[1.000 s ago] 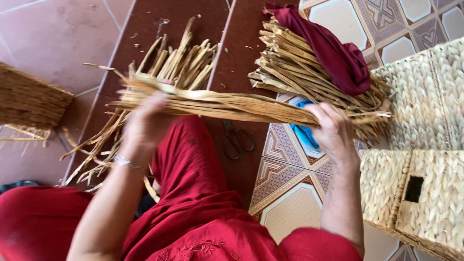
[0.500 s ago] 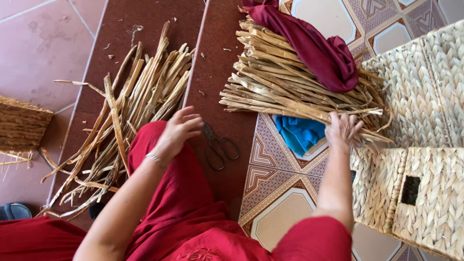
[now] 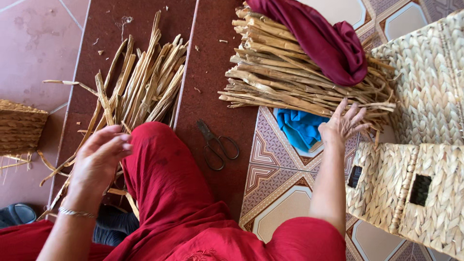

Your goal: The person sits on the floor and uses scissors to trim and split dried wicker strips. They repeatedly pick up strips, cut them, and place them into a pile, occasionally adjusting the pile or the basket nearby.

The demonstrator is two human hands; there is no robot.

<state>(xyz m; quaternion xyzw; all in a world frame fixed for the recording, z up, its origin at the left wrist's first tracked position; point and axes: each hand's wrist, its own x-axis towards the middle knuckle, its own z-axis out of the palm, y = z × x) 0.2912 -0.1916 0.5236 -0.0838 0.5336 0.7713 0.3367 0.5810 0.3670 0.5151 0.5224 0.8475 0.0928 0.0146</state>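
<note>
Right hand (image 3: 344, 126) open, fingers spread, touching bundled dry stalks (image 3: 290, 82). Left hand (image 3: 99, 157) loosely open, empty, beside loose stalks (image 3: 145, 87). Scissors (image 3: 216, 145) on floor between.

A: Left hand (image 3: 99, 159), pose?

B: Forearm rises from the lower left edge of the view. The wrist carries a thin silver bangle (image 3: 76, 212). The hand is loosely cupped, back toward the camera, fingers curled together and pointing right, thumb tucked beneath. The grip is empty; nothing lies between the fingers.

A: Right hand (image 3: 342, 125), pose?

B: Arm extends upward from a red sleeve (image 3: 304, 239) at the lower right, elbow nearly straight. The wrist is in line with the forearm. The hand is flat, back up, all five fingers spread and pointing up and to the right. No closed grip is formed.
</note>
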